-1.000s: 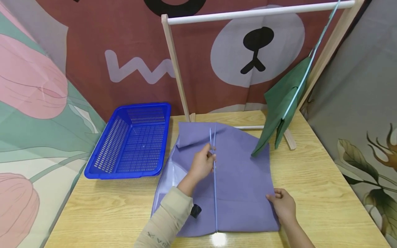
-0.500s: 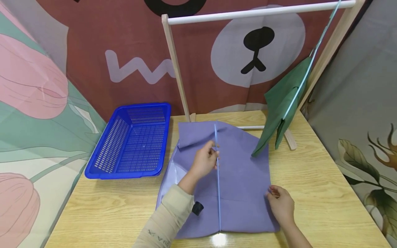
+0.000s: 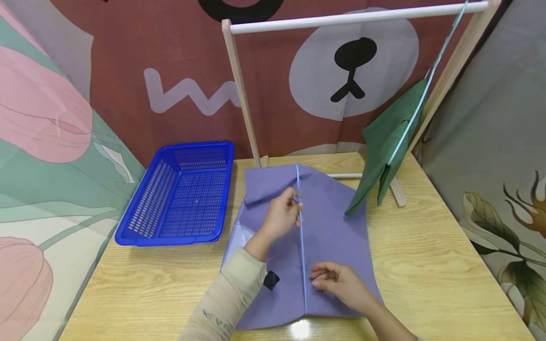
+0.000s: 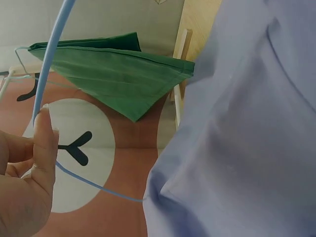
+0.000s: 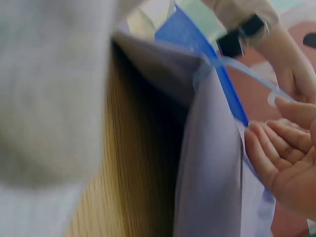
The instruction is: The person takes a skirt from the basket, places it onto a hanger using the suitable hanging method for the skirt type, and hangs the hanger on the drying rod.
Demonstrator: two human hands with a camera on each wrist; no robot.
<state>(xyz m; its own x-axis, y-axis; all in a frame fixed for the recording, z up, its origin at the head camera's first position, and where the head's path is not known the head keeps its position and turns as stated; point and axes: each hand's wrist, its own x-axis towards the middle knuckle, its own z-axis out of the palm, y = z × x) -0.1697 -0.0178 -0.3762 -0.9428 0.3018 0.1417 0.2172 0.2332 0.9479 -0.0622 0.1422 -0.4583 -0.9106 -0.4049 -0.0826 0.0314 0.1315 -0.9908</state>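
My left hand [image 3: 281,215] pinches a thin blue clothes hanger [image 3: 303,258] between thumb and fingers. A purple cloth [image 3: 337,227] hangs from that hanger on both sides, spread wide over the table in the head view. Close up in the left wrist view, the hanger's bar [image 4: 45,69] curves past the fingertips, and its lower wire runs into the cloth. My right hand [image 3: 341,286] is over the cloth's right half near the hanger's front end, fingers loosely bent and holding nothing. The right wrist view shows the cloth's fold [image 5: 210,148] draped at the hanger's end.
At left on the wooden table [image 3: 431,265] is a blue perforated basket [image 3: 225,199] with nothing in it. A rack with a white rod [image 3: 341,20] rises behind. From its right end hangs a green cloth [image 3: 386,142] on a light blue hanger [image 3: 420,102], overlapping the purple cloth's corner.
My right hand has let go of the purple cloth's right edge and moved left toward the hanger. The left hand, still pinching the hanger, has shifted slightly right and away from me.
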